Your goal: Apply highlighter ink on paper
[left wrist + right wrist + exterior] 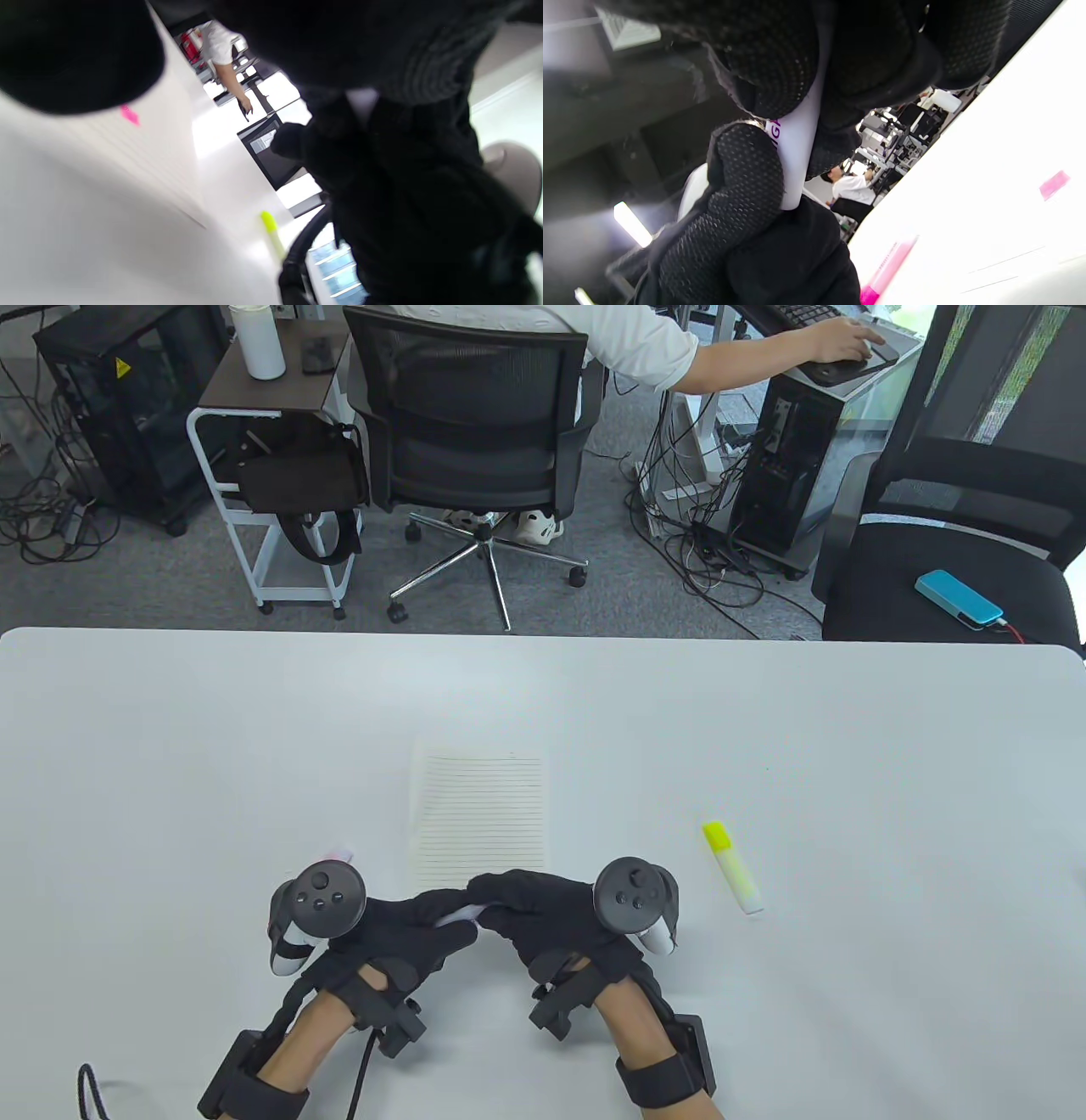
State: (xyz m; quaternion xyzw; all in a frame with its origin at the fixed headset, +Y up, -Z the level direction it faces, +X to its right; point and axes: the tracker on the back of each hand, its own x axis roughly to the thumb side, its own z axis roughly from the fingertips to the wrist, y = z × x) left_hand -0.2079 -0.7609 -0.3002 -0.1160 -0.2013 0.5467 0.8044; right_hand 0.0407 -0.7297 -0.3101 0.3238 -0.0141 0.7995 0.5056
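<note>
A lined sheet of paper (477, 821) lies on the white table (170, 746). Just below its near edge, my left hand (411, 929) and my right hand (530, 909) meet and both grip one white-barrelled highlighter (459, 914), held level between them. In the right wrist view my fingers (746, 182) wrap its white barrel (796, 152), which carries purple lettering. A yellow highlighter (734, 869) lies capped to the right of the paper and also shows in the left wrist view (271, 231). A pink highlighter (339, 855) lies left of the paper, behind my left tracker.
The pink highlighter lies on the table in the right wrist view (887, 266). A small pink piece (1054, 185) lies farther off and also shows in the left wrist view (129, 114); I cannot tell what it is. Office chairs (475, 424) and a seated person stand beyond the table's far edge.
</note>
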